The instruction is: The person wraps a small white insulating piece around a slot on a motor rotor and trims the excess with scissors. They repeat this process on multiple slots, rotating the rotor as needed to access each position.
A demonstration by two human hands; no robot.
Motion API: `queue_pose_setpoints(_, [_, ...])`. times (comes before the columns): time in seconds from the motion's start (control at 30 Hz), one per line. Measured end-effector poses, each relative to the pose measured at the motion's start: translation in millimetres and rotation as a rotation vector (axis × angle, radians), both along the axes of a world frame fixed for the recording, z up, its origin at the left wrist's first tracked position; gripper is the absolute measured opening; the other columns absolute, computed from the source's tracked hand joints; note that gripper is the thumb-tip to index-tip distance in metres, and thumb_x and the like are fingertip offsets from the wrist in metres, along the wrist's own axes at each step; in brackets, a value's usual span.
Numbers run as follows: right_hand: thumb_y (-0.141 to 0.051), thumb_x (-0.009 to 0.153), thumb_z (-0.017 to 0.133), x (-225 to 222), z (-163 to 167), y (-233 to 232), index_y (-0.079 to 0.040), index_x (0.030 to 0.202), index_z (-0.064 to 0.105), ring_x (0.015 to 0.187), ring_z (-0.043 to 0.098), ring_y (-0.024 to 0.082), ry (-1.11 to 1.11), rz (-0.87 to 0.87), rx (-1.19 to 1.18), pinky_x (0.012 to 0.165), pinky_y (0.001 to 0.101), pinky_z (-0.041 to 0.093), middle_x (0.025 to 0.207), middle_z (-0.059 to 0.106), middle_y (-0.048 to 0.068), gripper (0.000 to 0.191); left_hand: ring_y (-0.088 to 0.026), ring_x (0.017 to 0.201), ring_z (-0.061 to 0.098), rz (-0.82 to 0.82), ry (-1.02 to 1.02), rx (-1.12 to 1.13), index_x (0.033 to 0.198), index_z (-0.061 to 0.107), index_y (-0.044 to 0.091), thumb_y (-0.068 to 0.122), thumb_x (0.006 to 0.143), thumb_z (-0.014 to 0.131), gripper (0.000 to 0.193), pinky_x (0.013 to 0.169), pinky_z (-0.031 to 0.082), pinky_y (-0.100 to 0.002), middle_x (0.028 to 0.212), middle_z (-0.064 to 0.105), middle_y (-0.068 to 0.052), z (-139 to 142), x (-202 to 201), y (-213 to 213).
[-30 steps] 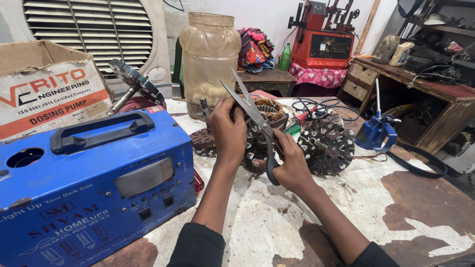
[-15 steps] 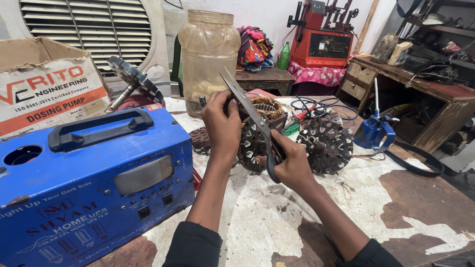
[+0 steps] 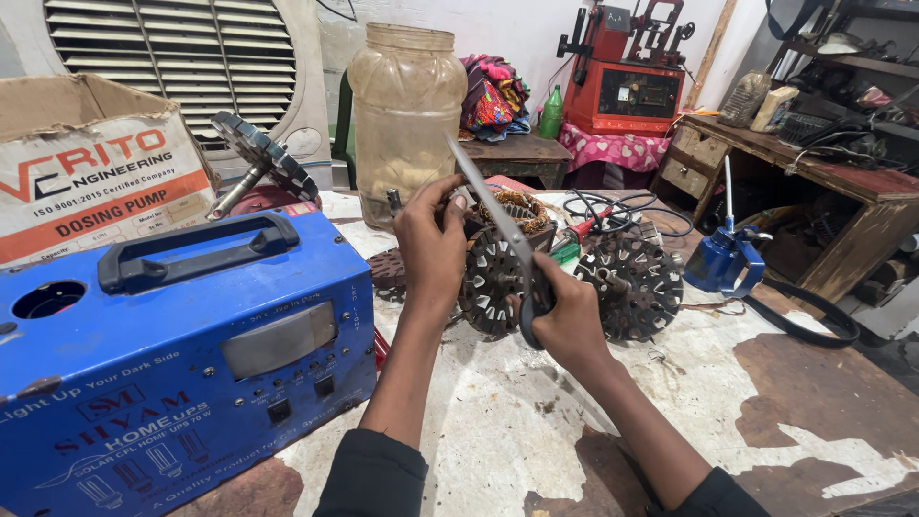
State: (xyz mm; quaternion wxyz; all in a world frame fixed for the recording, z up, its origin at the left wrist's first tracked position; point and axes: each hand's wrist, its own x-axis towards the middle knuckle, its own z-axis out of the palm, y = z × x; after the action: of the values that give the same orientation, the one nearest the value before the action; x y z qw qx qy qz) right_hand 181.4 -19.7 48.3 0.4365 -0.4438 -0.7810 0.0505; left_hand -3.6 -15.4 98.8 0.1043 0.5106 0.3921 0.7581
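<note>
My right hand [image 3: 565,316] grips the handles of a pair of large scissors [image 3: 493,225] whose blades point up and to the left. My left hand [image 3: 431,244] is raised beside the blades, its fingertips pinching something small and thin near them; what it is I cannot tell. Just behind both hands stands a dark round fan motor part [image 3: 490,282] with pale slots, and a second similar disc [image 3: 627,282] lies to its right. A copper-wound stator [image 3: 522,211] sits behind them.
A blue metal box with a black handle [image 3: 182,354] fills the left foreground. Behind it are a cardboard carton [image 3: 96,172], a tall plastic jar [image 3: 407,110] and another rotor on a shaft [image 3: 258,163]. A blue tool [image 3: 723,263], black cables and a wooden bench [image 3: 814,168] stand to the right.
Both hands have shifted slightly with the scissors, and the blades have tilted a little more upright. The camera view moved a bit; the objects on the table stay put.
</note>
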Motion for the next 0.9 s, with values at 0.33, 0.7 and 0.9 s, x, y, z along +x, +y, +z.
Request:
queue_pose_setpoints(0.33, [0.003, 0.078, 0.074, 22.0, -17.5, 37.1, -0.003, 0.158, 0.023, 0.110, 0.064, 0.036, -0.436, -0.248, -0.470, 0.094, 0.0439, 0.051, 0.121, 0.060, 0.024, 0.095, -0.007, 0.069, 0.071, -0.126, -0.026, -0.026, 0.105, 0.078, 0.003, 0.005, 0.090, 0.072, 0.016, 0.065, 0.058, -0.024, 0.082, 0.078, -0.002, -9.1, 4.7, 7.7])
queue_pose_setpoints(0.7, [-0.019, 0.101, 0.057, 43.0, -10.2, 40.6, -0.008, 0.142, 0.047, 0.107, 0.067, 0.041, -0.232, -0.149, -0.524, 0.094, 0.0479, 0.051, 0.113, 0.072, 0.026, 0.044, -0.008, 0.076, 0.070, -0.086, 0.032, -0.083, 0.101, 0.079, 0.003, 0.007, 0.088, 0.074, 0.014, 0.070, 0.056, -0.026, 0.085, 0.078, -0.003, -24.1, -15.2, 18.3])
queue_pose_setpoints(0.9, [-0.030, 0.098, 0.067, 13.9, 8.6, -1.4, -0.008, 0.123, 0.069, 0.080, 0.071, 0.039, -0.351, -0.354, -0.018, 0.071, 0.0496, 0.054, 0.091, 0.073, 0.022, 0.034, -0.009, 0.074, 0.066, -0.173, 0.116, -0.083, 0.100, 0.072, 0.000, 0.005, 0.087, 0.076, 0.015, 0.072, 0.053, -0.026, 0.080, 0.072, -0.003, -31.4, -6.0, 22.3])
